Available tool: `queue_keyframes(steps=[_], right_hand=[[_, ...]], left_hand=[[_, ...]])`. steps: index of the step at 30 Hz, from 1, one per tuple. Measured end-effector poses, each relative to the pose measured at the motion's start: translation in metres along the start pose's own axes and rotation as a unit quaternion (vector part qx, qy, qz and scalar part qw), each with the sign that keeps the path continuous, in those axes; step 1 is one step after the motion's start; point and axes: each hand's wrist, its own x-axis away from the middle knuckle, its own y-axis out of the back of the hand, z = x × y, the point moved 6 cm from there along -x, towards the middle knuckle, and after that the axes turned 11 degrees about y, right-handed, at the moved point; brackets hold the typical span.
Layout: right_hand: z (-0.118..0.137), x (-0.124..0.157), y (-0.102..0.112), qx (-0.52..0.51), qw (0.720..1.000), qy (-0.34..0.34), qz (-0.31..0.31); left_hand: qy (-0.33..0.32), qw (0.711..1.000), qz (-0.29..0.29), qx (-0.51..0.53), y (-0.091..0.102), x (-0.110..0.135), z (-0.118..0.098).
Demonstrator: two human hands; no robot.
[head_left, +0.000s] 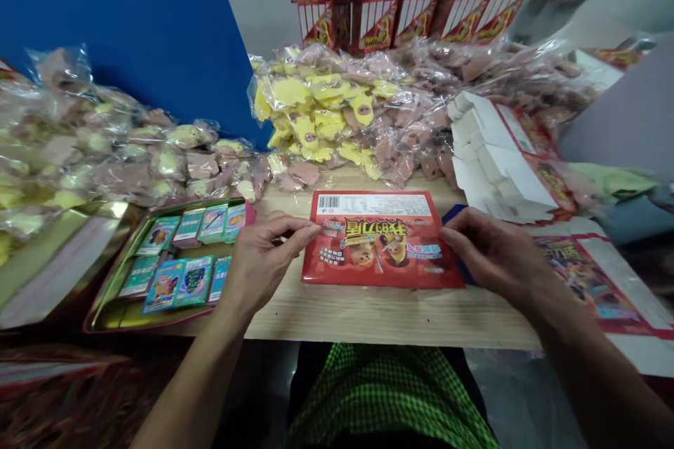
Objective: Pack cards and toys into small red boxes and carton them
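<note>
Head view: worktop (368, 316) w/ plastic bags (321, 109) of pink & yellow pieces at back, tin tray (108, 273) of cards (176, 284) at left. Red pkt (382, 238) lies flat mid-worktop; L hand (268, 259) & R hand (489, 252) at its side edges, can't tell if gripping.

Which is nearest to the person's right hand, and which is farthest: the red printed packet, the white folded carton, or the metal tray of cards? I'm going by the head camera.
Seen from the head camera, starting from the right hand:

1. The red printed packet: at the fingertips, on the table in front.
2. The white folded carton: farther forward, toward the right.
3. The metal tray of cards: on the left, past the left hand.
</note>
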Motion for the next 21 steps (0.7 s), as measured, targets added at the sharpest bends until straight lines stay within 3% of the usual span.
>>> queue_keyframes(steps=[2,5,8,15,21], right_hand=[[0.005,0.007,0.008,-0.003,1.0,0.007,0.004],[0.01,0.013,0.019,-0.013,1.0,0.009,0.0],[0.005,0.01,0.016,-0.029,1.0,-0.003,0.009],[-0.021,-0.001,-0.011,-0.052,0.997,-0.052,0.023],[-0.024,-0.002,-0.012,-0.002,0.997,-0.071,0.0]], left_hand=[[-0.045,0.999,-0.02,-0.01,0.007,0.01,-0.016],[-0.014,1.0,-0.011,0.011,0.01,0.018,-0.023],[0.02,0.999,-0.013,0.032,0.008,0.012,-0.015],[0.037,0.999,0.019,0.029,-0.008,-0.012,0.013],[0.065,0.997,0.021,0.027,-0.011,-0.013,0.018]])
